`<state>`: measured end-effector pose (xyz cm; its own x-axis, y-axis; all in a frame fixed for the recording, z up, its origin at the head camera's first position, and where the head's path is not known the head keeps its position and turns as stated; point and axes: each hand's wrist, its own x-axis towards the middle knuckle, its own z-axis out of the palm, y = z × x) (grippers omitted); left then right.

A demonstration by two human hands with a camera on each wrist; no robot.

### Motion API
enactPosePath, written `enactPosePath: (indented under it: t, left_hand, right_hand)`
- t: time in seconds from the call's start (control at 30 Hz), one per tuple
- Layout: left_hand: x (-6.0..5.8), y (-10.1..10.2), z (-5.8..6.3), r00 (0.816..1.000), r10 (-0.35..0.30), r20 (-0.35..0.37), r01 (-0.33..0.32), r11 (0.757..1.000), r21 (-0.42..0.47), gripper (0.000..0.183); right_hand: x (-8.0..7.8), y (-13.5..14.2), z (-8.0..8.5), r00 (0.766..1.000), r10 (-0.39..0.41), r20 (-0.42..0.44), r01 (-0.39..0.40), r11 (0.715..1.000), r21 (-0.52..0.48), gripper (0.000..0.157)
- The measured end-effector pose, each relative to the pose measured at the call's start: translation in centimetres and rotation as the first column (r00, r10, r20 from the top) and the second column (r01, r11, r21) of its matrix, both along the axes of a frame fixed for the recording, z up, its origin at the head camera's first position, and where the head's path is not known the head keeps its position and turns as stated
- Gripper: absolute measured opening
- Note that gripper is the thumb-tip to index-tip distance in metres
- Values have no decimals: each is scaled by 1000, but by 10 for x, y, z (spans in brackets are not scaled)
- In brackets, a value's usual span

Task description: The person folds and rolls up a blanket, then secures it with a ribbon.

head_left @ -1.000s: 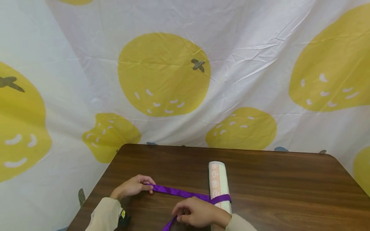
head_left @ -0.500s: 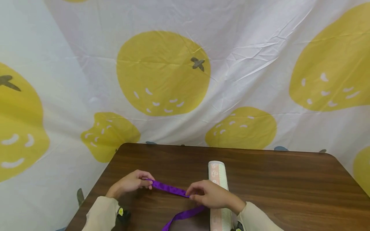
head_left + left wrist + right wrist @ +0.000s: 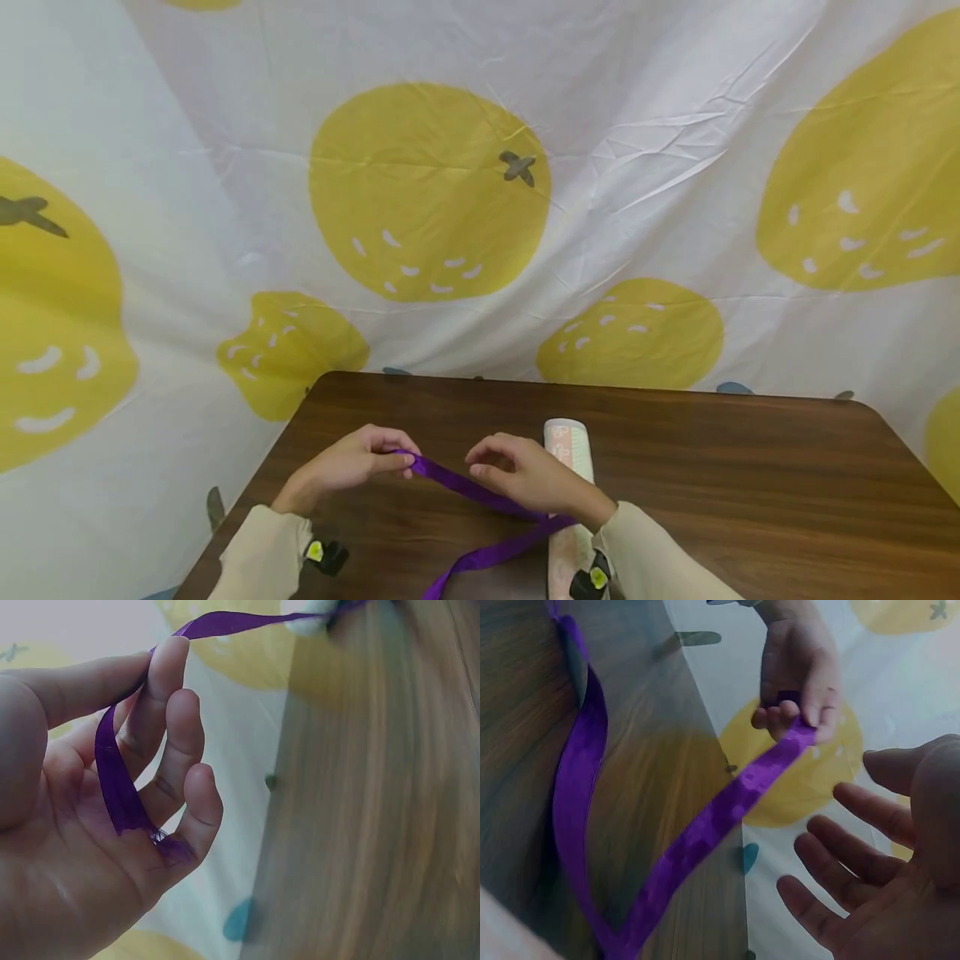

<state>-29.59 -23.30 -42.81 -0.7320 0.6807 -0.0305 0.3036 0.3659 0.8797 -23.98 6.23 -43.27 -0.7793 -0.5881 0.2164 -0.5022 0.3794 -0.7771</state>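
A purple ribbon [image 3: 480, 490] runs from my left hand [image 3: 351, 460] to the rolled cloth [image 3: 567, 442], pale with a peach strip, lying on the table. In the left wrist view the thumb and index finger pinch the ribbon [image 3: 232, 624], and its frayed end lies against the palm. My right hand [image 3: 532, 477] hovers above the ribbon beside the roll, partly covering it. Seen in the right wrist view, the right fingers [image 3: 855, 851] are relaxed and hold nothing. The ribbon's other tail [image 3: 581, 780] curves toward the table's near side.
The dark wood table [image 3: 750, 483] extends to the right of the roll. A white curtain [image 3: 600, 208] with yellow fruit prints hangs behind its far edge. Small black wrist cameras are on both sleeves.
The right hand let go of the ribbon's lower tail, pinched the upper stretch near the roll, then released it and rose. My left hand lifted slightly, still pinching its end.
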Motion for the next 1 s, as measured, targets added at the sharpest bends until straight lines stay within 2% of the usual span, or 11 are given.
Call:
enactPosePath:
  t: [0.17, 0.33, 0.57, 0.77, 0.83, 1.0]
  left_hand:
    - [8, 12, 10, 998, -66, 23, 64, 996, 56, 20]
    - [12, 19, 14, 994, -106, 37, 102, 991, 87, 20]
    - [16, 26, 15, 989, -148, 23, 145, 985, 97, 20]
    - [19, 31, 17, 984, -180, 2, 179, 980, 82, 19]
    - [19, 32, 17, 982, -187, 7, 186, 979, 80, 19]
    - [19, 34, 12, 983, -183, 18, 182, 982, 58, 20]
  right_hand:
    - [-2, -11, 0, 999, 15, 49, -14, 1000, -24, 36]
    - [0, -18, 0, 990, 41, 135, -35, 999, -41, 37]
    - [4, -18, 3, 991, 39, 130, -36, 999, -29, 23]
    - [7, -8, 7, 975, 80, 206, -70, 996, -56, 16]
    - [8, -4, 8, 974, 91, 208, -80, 995, -61, 15]
    - [10, 8, 7, 988, 60, 140, -57, 998, -19, 12]
